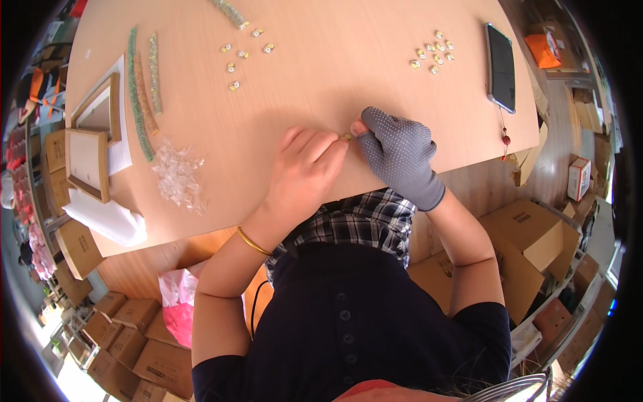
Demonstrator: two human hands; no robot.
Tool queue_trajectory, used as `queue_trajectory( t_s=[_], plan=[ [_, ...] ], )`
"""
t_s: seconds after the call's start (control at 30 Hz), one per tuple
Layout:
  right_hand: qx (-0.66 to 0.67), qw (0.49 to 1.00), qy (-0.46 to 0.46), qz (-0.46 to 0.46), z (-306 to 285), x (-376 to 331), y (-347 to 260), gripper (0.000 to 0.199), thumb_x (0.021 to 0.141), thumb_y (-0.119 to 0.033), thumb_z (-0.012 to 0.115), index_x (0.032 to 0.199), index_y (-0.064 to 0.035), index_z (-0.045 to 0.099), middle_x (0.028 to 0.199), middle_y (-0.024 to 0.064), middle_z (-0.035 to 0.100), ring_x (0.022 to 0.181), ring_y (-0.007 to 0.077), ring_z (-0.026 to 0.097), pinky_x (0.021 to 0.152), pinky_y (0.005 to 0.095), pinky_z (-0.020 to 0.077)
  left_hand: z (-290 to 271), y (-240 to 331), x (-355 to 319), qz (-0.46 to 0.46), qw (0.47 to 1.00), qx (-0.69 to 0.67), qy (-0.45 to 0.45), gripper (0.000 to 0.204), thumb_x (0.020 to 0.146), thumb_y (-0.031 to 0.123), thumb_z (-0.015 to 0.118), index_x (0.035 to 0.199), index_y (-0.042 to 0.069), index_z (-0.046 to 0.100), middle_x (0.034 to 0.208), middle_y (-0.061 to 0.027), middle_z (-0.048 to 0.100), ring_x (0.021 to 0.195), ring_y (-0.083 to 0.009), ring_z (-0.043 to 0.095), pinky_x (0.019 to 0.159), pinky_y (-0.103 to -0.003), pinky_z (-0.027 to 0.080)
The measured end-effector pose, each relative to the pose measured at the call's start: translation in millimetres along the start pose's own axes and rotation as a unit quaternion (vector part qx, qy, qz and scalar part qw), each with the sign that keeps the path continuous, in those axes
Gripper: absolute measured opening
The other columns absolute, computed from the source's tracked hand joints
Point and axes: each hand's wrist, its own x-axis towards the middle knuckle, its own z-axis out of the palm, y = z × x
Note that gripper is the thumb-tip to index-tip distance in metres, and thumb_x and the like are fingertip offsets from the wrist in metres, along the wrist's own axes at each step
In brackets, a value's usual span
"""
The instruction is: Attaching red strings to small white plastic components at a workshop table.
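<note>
In the head view, both hands meet over the near edge of the desk (315, 87), and between them sits a small yellowish bead-like piece (346, 137), pinched where the fingertips come together. The bare left hand (301, 177), a gold bangle (253, 242) on its wrist, has its fingers (321, 144) drawn close together and pressed onto the piece from the left. The right hand (400, 157) wears a grey dotted glove (408, 167) with the thumb and fingertip left bare, seemingly so that the skin can feel and grip something so tiny; its thumb and forefinger close on the same piece from the right. Beyond the fingers, well apart, lie two loose groups of similar small pieces (244, 57) (434, 55), spread flat so each can be picked singly. Far to the left of the fingers lie finished bead strands (143, 100) in straight rows, a heap of clear plastic bits (177, 175), and shallow cardboard trays (90, 144). Far right of the fingers, a dark phone (501, 67) rests near the desk edge, out of the working space.
</note>
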Motion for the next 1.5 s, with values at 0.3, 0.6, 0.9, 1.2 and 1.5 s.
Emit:
queue_trajectory(
  t_s=[0.3,0.6,0.9,1.2,1.5],
  plan=[
    [-0.023,1.0,-0.014,0.001,0,-2,-2,0.017,0.091,-0.02,0.07,0.083,-0.0105,0.058,0.06,0.0112,0.058,0.053,0.0313,0.062,0.047,0.0413,0.0458,-4,-3,3,0.001,1.0,-0.027,-0.015,0.016,0.079,0.0,0.076,0.093,0.003,0.069,0.09,-0.0054,0.064,0.082,-0.0241,0.063,0.081,-0.04,0.049],
    [-0.031,0.999,-0.018,0.003,0,-2,-2,0.016,0.089,-0.02,0.071,0.084,-0.011,0.059,0.061,0.0113,0.06,0.054,0.0302,0.064,0.048,0.0412,0.0471,-17,-17,12,0.142,0.985,0.041,-0.089,0.012,0.078,0.004,0.066,0.089,0.001,0.066,0.09,-0.0074,0.059,0.087,-0.0227,0.061,0.091,-0.038,0.05],
    [-0.03,0.999,-0.018,0.002,2,-3,-3,0.013,0.088,-0.019,0.071,0.087,-0.0112,0.06,0.063,0.0109,0.062,0.056,0.0303,0.065,0.048,0.0412,0.0477,-13,-23,12,0.144,0.986,-0.006,-0.079,0.02,0.077,0.0,0.073,0.096,0.0,0.067,0.093,-0.0085,0.061,0.085,-0.0251,0.062,0.087,-0.04,0.051],
    [0.011,0.999,0.03,0.008,5,-6,-6,0.013,0.091,-0.017,0.069,0.086,-0.01,0.059,0.066,0.0111,0.063,0.057,0.0306,0.065,0.05,0.0404,0.0482,-7,-24,8,0.142,0.988,-0.007,-0.058,0.014,0.078,0.004,0.065,0.091,0.001,0.063,0.092,-0.0087,0.059,0.087,-0.0248,0.061,0.091,-0.041,0.05],
    [0.013,1.0,0.009,0.011,3,-4,-6,0.012,0.09,-0.014,0.07,0.085,-0.0082,0.06,0.068,0.0117,0.064,0.058,0.0313,0.064,0.051,0.0394,0.0487,-6,-24,8,0.135,0.989,-0.016,-0.052,0.013,0.078,0.004,0.065,0.09,0.001,0.063,0.092,-0.0087,0.06,0.086,-0.0249,0.062,0.091,-0.041,0.05]
  ],
)
